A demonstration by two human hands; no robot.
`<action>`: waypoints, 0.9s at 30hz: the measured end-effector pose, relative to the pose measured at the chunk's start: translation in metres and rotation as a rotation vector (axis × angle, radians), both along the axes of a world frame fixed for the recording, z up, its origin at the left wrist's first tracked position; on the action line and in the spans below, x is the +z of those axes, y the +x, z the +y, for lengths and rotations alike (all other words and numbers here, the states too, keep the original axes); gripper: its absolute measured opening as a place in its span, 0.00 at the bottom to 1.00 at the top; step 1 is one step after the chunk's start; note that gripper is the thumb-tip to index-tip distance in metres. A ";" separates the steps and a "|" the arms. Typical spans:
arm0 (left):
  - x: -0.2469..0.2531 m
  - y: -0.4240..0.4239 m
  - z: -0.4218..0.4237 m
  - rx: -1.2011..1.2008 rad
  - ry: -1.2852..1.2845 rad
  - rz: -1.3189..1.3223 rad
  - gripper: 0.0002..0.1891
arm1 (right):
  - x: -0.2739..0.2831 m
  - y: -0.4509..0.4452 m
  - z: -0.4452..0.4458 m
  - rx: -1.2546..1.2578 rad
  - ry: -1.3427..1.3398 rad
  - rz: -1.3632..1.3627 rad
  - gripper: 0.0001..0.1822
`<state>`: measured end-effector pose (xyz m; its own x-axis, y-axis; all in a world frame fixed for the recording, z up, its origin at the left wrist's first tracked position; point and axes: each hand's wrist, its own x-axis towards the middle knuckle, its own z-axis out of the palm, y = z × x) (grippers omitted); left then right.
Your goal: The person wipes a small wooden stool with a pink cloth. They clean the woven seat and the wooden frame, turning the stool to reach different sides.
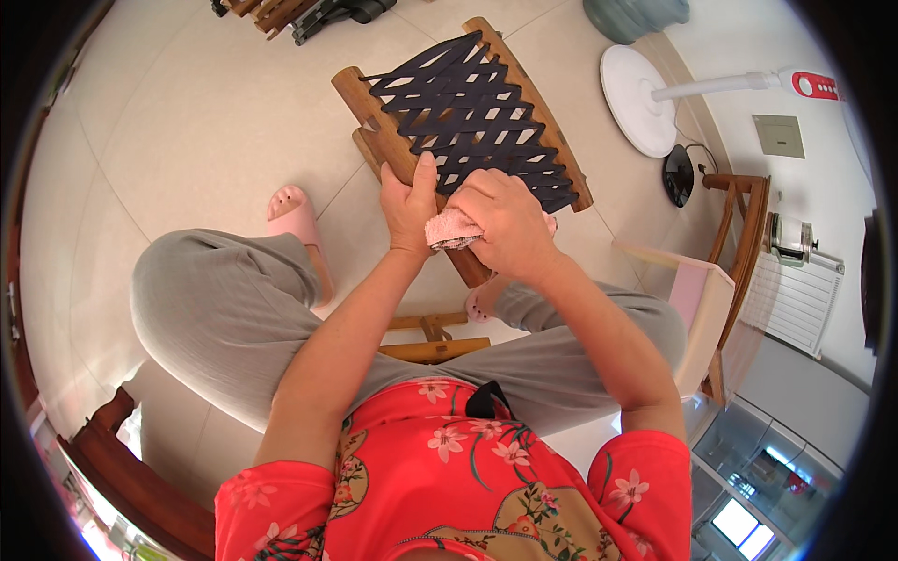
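A wooden folding stool (400, 151) with a seat of crisscrossed black straps (466, 116) is tilted in front of me. My left hand (409, 214) grips its near wooden rail, thumb lying along the top by the strap edge. Bunched in my right hand (511, 228) is a pink terry cloth (447, 230) with a dark patterned edge. That hand lies over the lower part of the same rail, just right of my left hand. The cloth and fingers hide part of the rail and the nearest straps. Whether the stool touches the floor is hidden.
Between my knees is another wooden frame (435, 348). More folded wooden pieces (270, 14) lie at the far left. A white fan base (637, 102), a black object (678, 177) and a large bluish bottle (635, 17) stand along the right wall. A wooden chair (744, 259) is at right.
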<state>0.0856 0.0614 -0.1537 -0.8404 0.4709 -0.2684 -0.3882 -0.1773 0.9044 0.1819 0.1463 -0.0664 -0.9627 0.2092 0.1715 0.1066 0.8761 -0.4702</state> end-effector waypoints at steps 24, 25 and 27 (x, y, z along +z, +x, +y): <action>0.004 0.000 -0.001 -0.011 -0.015 0.011 0.23 | -0.018 -0.011 0.004 -0.148 0.386 0.046 0.15; 0.005 0.000 0.000 -0.004 0.001 -0.009 0.22 | -0.019 -0.013 0.007 -0.135 0.435 0.044 0.15; 0.005 0.000 0.001 0.005 -0.008 0.001 0.22 | -0.015 -0.014 0.009 -0.216 0.351 -0.016 0.11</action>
